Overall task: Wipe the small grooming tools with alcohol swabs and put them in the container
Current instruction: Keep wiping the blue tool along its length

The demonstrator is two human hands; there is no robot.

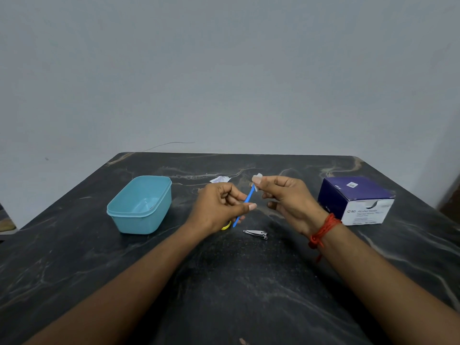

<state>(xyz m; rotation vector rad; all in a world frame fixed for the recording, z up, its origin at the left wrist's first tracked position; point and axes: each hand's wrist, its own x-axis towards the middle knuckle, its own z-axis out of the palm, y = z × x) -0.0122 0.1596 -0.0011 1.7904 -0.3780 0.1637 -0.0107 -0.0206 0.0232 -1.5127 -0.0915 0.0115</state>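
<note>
My left hand (219, 207) pinches a thin blue stick tool (245, 202) near its middle, above the table. Around the tool's upper tip my right hand (286, 197) pinches a small white alcohol swab (257, 179). A silver nail clipper (256, 234) lies on the dark marble table (224, 282) just below the hands. A yellow item (226, 226) shows partly under my left hand. The light blue container (140, 205) stands open to the left, with nothing visible inside.
A dark blue and white box of alcohol swabs (358, 200) stands at the right. A torn swab wrapper (220, 179) lies behind the hands. A grey wall rises beyond the table's far edge.
</note>
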